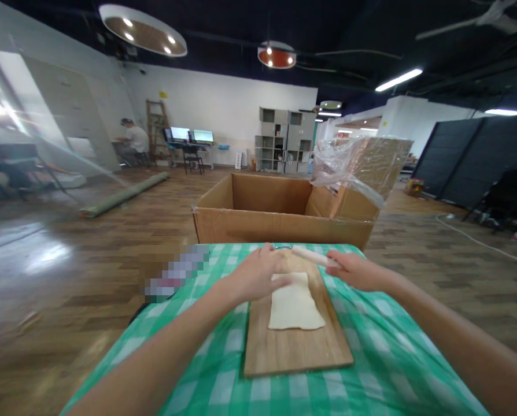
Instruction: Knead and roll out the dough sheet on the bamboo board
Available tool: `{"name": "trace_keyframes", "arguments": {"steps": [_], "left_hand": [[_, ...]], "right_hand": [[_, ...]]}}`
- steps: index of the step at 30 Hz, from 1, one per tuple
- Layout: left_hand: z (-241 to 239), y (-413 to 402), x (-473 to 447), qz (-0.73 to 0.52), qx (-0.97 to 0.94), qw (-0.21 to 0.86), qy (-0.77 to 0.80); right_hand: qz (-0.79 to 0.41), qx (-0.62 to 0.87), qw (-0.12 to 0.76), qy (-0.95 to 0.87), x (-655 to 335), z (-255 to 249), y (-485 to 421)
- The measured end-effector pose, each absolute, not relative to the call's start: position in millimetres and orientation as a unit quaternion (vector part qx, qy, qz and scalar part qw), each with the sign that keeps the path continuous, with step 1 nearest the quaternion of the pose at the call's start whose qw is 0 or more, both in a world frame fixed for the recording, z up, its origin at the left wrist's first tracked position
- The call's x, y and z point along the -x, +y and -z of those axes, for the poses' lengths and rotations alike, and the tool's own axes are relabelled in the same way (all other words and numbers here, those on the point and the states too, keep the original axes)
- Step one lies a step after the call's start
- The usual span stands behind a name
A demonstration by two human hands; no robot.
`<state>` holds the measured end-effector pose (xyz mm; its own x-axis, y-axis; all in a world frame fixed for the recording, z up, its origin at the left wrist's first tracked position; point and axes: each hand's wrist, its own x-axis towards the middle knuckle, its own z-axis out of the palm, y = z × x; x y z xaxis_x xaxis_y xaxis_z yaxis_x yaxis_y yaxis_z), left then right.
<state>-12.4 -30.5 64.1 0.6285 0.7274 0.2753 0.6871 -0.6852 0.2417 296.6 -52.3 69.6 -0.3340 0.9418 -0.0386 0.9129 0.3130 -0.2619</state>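
Softly, dough (pixel 294 304): limp, sticky, stretches; lift by edges.
Left hand (pixel 258 273): flat, pressing dough.
Right hand (pixel 357 270): gripping rolling pin (pixel 314 256) end.

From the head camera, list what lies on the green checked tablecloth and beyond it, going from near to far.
Green checked tablecloth → long wooden cutting board → flat pale sheet of dough → left hand and right hand on a pale rolling pin → open brown cardboard box → grey cubby shelves.
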Motion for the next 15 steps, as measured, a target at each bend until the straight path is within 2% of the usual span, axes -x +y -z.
{"name": "trace_keyframes", "arguments": {"steps": [2,4,7,10,15], "left_hand": [[-78,-24,19,-0.279,-0.865,0.037,0.415],[-87,-22,22,-0.313,-0.849,0.019,0.425],[-77,-27,15,-0.226,-0.880,0.002,0.417],[-44,-30,5,-0.114,-0.901,-0.008,0.417],[0,-22,-3,-0.116,-0.881,-0.028,0.458]], "right_hand": [[-0.090,0.511,0.071,-0.852,-269,-69,-61],[-0.073,0.484,0.061,-0.870,-241,-65,-63],[-0.044,0.462,0.056,-0.884,-216,-53,-59],[-0.013,0.472,0.082,-0.878,-215,-35,-54],[0.024,0.469,0.140,-0.872,-236,-7,-46]]}}
